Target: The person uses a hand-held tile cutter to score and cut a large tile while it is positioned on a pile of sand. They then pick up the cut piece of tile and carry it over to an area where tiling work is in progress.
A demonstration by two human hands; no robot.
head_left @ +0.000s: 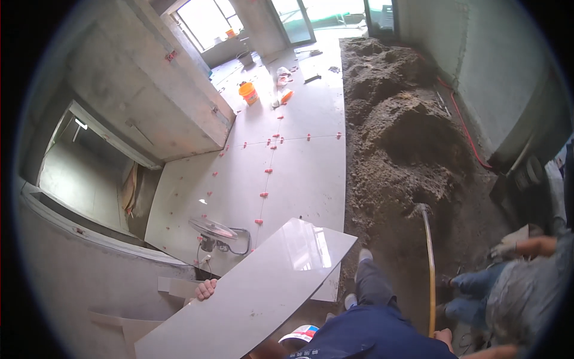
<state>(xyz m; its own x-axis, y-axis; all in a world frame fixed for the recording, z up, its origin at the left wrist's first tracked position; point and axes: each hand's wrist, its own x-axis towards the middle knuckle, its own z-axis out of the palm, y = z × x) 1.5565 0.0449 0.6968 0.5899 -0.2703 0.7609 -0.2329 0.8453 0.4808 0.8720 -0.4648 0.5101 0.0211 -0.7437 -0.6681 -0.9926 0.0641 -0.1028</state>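
A large glossy light-grey tile (263, 281) lies tilted before me, running from the lower left toward my feet. My left hand (206, 289) grips its left edge, fingers curled over the rim; most of that forearm is hidden beneath it. At the lower right my right hand (443, 337) is closed round the yellow handle of a long-handled tool (430, 269). The tool's far end touches the heap of damp sand (400, 137), and its head cannot be made out clearly. A white bucket with coloured print (300, 335) shows partly beside my navy shirt.
Laid floor tiles (305, 173) with red levelling clips stretch ahead. A floor fan (218, 233) stands just beyond the held tile. An orange bucket (248, 93) sits farther off. At right is a co-worker in jeans (478, 293); a red hose (460, 119) runs along the right wall.
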